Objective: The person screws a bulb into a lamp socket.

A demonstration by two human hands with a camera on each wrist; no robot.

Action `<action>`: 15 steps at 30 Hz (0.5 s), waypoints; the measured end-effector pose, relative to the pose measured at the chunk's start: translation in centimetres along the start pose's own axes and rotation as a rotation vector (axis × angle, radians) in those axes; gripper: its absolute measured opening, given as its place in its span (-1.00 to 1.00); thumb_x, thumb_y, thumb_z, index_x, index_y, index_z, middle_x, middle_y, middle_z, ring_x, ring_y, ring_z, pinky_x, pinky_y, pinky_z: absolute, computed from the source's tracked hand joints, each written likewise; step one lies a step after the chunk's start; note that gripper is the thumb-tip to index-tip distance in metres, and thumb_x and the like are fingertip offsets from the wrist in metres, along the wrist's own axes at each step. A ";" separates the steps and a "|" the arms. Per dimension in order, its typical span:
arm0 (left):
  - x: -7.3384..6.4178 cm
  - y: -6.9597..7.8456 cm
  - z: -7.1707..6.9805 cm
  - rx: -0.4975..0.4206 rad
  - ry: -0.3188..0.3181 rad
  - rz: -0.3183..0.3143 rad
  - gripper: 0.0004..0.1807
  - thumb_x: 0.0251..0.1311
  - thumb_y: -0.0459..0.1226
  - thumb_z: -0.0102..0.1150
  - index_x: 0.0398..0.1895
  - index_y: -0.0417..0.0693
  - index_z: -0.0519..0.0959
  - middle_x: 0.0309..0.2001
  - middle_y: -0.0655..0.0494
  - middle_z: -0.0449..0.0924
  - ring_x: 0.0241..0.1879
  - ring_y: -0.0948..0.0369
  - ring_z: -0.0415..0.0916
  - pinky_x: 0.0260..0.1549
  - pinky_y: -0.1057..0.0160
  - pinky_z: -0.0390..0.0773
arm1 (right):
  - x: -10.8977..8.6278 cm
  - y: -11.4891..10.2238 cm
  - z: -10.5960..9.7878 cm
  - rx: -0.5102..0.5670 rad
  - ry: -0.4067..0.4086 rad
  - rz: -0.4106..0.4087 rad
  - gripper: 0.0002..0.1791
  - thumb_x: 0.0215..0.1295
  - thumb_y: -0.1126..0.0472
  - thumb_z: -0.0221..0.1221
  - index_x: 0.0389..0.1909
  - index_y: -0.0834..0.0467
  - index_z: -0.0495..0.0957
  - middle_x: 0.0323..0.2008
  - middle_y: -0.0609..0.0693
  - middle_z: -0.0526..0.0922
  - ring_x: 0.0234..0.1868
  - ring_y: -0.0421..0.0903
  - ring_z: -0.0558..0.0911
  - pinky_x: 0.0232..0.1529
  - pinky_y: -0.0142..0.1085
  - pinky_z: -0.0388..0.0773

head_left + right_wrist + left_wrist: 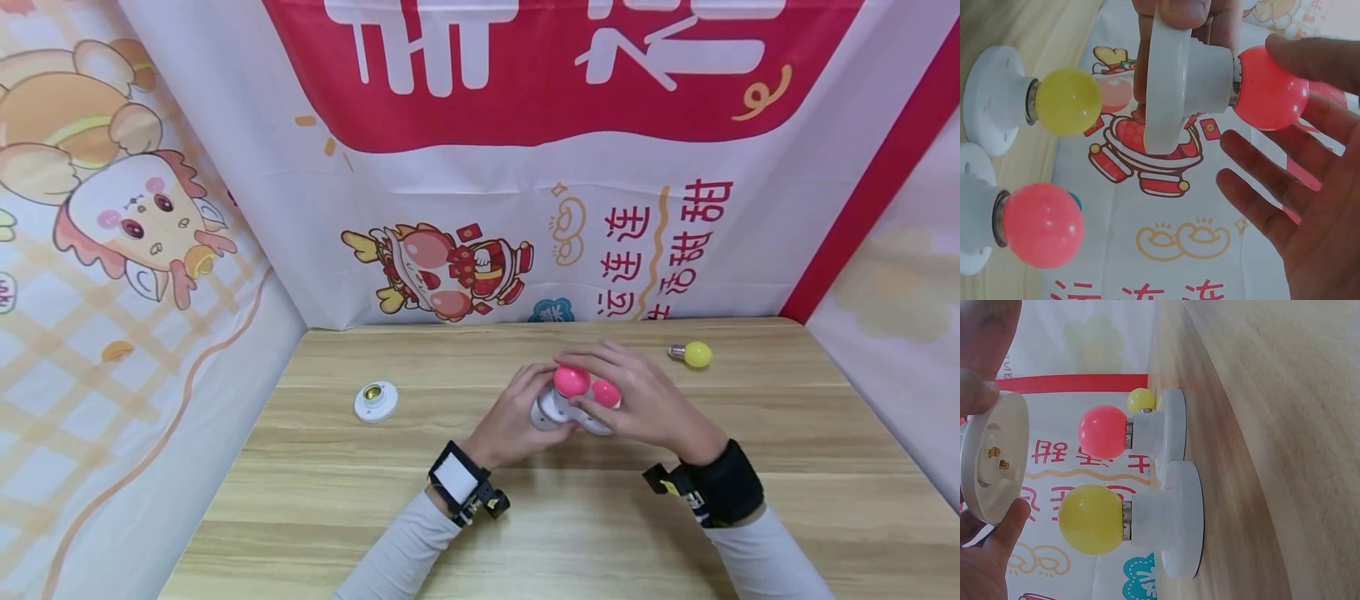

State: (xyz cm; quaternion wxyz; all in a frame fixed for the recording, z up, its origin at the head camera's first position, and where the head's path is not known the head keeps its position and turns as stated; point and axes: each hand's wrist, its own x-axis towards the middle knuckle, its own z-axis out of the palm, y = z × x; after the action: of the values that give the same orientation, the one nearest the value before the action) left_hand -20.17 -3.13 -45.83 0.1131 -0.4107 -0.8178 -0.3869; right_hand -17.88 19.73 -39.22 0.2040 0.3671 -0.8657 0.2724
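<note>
My left hand (pixel 517 417) grips the rim of a white round lamp holder (pixel 1167 87), raised over the table and tilted in the wrist views. Its underside, with two brass screws, faces the left wrist camera. A pink light bulb (pixel 1271 89) sits in its socket. Around that bulb is my right hand (pixel 633 396), thumb against the glass and the other fingers spread along its far side. Two more lamp holders stand upright on the table close by, one with a yellow bulb (pixel 1091 519), the other with a pink bulb (pixel 1104 432); the hands partly cover them in the head view.
At the left of the wooden table (pixel 315 500) lies another white lamp holder (pixel 376 403) with its brass socket bare. A loose yellow bulb (pixel 697 355) lies at the back right. Printed cloth (pixel 450 179) hangs behind the table and along its sides.
</note>
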 end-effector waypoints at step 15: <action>0.2 -0.1 -0.2 -0.052 -0.011 -0.046 -0.18 0.16 -0.21 0.61 0.48 -0.15 0.46 0.42 -0.04 0.49 0.41 0.10 0.44 0.38 0.27 0.58 | -0.2 0.0 0.6 -0.044 0.088 -0.050 -0.46 0.15 0.17 0.57 0.17 0.14 0.72 0.11 0.03 0.78 0.11 -0.01 0.62 0.06 0.00 0.75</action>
State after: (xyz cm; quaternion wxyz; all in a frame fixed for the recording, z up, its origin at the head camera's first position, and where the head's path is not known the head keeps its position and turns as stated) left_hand -20.37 -3.15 -45.64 0.0890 -0.3965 -0.8174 -0.4084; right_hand -17.85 19.45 -39.82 0.2567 0.3715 -0.8523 0.2640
